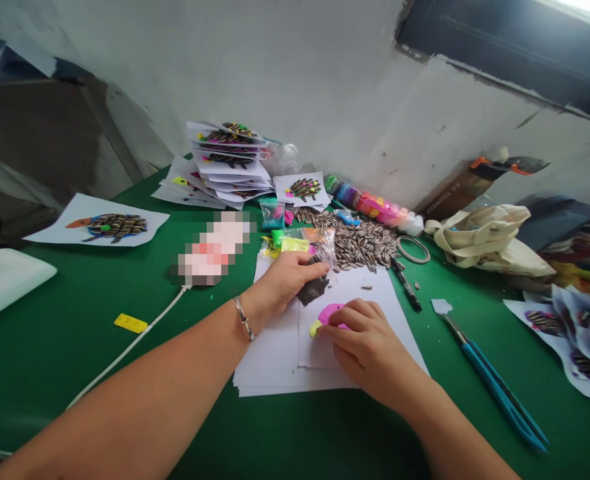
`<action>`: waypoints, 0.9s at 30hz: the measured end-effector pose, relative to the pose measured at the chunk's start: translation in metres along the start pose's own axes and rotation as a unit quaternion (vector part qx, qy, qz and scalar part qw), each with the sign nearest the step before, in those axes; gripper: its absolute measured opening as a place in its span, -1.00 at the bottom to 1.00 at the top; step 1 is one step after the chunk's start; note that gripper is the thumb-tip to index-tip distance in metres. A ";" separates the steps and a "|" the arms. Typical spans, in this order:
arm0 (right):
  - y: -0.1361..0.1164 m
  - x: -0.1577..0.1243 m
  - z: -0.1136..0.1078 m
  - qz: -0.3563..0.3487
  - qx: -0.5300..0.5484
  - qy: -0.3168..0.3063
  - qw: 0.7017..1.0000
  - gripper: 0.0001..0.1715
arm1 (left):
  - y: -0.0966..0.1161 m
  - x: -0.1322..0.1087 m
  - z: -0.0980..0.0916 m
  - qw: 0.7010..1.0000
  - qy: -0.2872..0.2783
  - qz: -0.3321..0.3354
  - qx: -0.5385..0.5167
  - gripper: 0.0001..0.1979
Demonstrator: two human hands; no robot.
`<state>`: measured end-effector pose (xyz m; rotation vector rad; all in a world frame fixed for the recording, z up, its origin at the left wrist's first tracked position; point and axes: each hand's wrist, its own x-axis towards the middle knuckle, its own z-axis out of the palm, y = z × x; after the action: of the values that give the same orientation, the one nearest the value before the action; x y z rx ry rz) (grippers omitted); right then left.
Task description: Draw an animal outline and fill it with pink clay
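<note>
My left hand [287, 280], with a silver bracelet at the wrist, pinches a small clear bag of black clay [313, 288] above the white paper. On a small white sheet [312, 353] lies a flat pink clay shape [329, 312] with a yellow-green piece [315, 328] at its left end. My right hand [359, 330] has its fingers bent together over the pink shape; anything between the fingertips is too small to make out. Beyond the hands sit bags of coloured clay [295, 243] and a heap of striped seeds [362, 241].
Stacked seed pictures [232, 167] stand at the back; another picture [112, 223] lies left. A phone-like blurred object [215, 250] has a white cable. To the right are a black pen [407, 285], blue tweezers [495, 383], a tape ring [413, 250] and a cloth bag [489, 240].
</note>
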<state>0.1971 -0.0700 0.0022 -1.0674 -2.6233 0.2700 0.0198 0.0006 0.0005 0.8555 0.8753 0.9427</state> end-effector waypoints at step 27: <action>0.007 0.000 0.005 0.023 0.057 -0.008 0.998 -0.61 | 0.001 0.000 0.001 1.000 0.005 -0.002 0.012 -0.76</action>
<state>0.1997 -0.0655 -0.0047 -1.0911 -2.5650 0.4350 0.0203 0.0005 0.0017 0.8697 0.8984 0.9343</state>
